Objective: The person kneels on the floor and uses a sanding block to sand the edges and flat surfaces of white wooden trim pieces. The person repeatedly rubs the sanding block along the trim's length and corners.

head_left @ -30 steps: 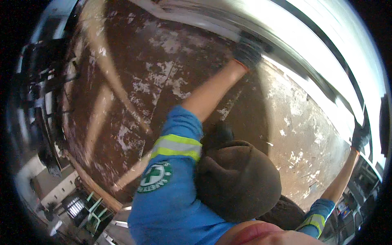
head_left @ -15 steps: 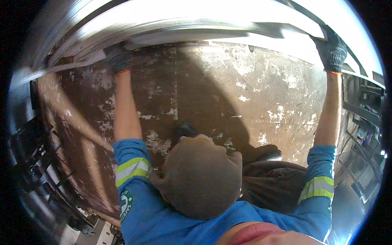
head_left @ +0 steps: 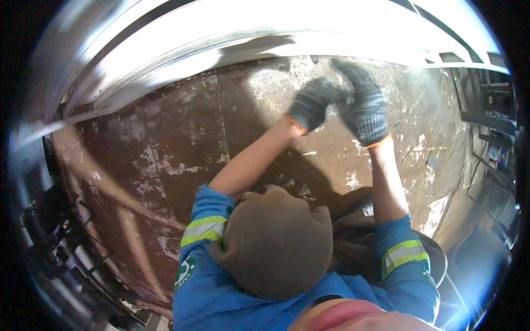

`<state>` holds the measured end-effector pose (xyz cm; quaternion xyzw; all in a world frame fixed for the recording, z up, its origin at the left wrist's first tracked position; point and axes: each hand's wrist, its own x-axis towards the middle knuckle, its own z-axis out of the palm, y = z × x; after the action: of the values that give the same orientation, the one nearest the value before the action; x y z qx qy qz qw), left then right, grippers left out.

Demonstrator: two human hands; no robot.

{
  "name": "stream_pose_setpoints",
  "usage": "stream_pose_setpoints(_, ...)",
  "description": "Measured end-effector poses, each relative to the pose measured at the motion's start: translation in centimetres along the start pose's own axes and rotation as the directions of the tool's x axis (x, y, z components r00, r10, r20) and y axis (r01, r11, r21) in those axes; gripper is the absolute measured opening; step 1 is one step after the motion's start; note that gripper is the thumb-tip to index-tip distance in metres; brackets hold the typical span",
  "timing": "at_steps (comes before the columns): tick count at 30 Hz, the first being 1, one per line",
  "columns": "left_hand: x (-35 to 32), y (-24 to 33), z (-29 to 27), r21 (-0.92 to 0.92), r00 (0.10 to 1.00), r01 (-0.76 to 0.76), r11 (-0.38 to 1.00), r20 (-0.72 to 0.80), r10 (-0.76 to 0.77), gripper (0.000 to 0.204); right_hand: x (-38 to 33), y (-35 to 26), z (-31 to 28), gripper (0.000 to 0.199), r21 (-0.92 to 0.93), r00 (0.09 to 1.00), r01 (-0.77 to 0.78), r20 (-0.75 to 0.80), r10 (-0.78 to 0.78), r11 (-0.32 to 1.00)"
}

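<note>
My left hand (head_left: 316,103) and my right hand (head_left: 361,105) wear dark grey knit gloves with orange cuffs. They meet in front of me, above a worn brown floor (head_left: 187,127). The right hand has its fingers stretched out toward the far side, with the thumb apart. Motion smears the left fingers, which lie against or just beside the right palm. I see no object between the hands. Just beyond them runs a long bright white panel (head_left: 331,41), apart from both gloves.
Dark metal framework (head_left: 61,237) stands along the left. At the right are rack-like dark bars (head_left: 491,124) and a grey sheet-like surface (head_left: 469,265). A brown rounded shape (head_left: 279,243), seemingly my bent knee, is close below my arms. Pale worn patches mark the floor.
Both hands have left the white panel's edge, where they were set wide apart. The left came rightward and the right leftward, both nearer me, and they now meet.
</note>
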<state>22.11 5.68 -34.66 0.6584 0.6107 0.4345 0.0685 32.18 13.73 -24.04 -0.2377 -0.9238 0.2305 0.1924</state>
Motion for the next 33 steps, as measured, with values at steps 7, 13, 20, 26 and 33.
stream_pose_setpoints(7, -8.7, -0.8, -10.2, 0.312, 0.871, 0.422, 0.851, 0.12, -0.476, 0.031, -1.6, -4.8, 8.6, 0.033, 0.062, 0.923, -0.031, 0.384, 0.005, 0.998)
stream_pose_setpoints(13, -9.2, -0.7, -16.8, 0.603, 0.965, 0.237, 0.762, -0.055, -0.257, 0.038, -0.5, -5.2, 11.0, 0.02, -0.044, 0.959, 0.144, 0.253, -0.128, 0.989)
stream_pose_setpoints(20, -6.0, -1.6, -19.2, 0.602, 0.954, 0.167, 0.781, 0.103, -0.283, 0.01, 0.4, -5.3, 11.7, 0.02, 0.022, 0.974, 0.131, -0.189, -0.124, 0.991)
stream_pose_setpoints(26, -4.1, -1.7, -16.3, 0.714, 0.973, 0.068, 0.697, 0.107, -0.205, 0.017, 1.1, -6.4, 11.1, 0.028, -0.175, 0.972, 0.004, -0.232, -0.045, 0.985)
stream_pose_setpoints(33, -1.5, -2.0, -14.5, 0.732, 0.998, -0.063, 0.679, 0.068, 0.019, 0.013, 2.5, -2.7, 11.3, 0.028, -0.089, 0.958, 0.193, -0.198, -0.207, 0.977)
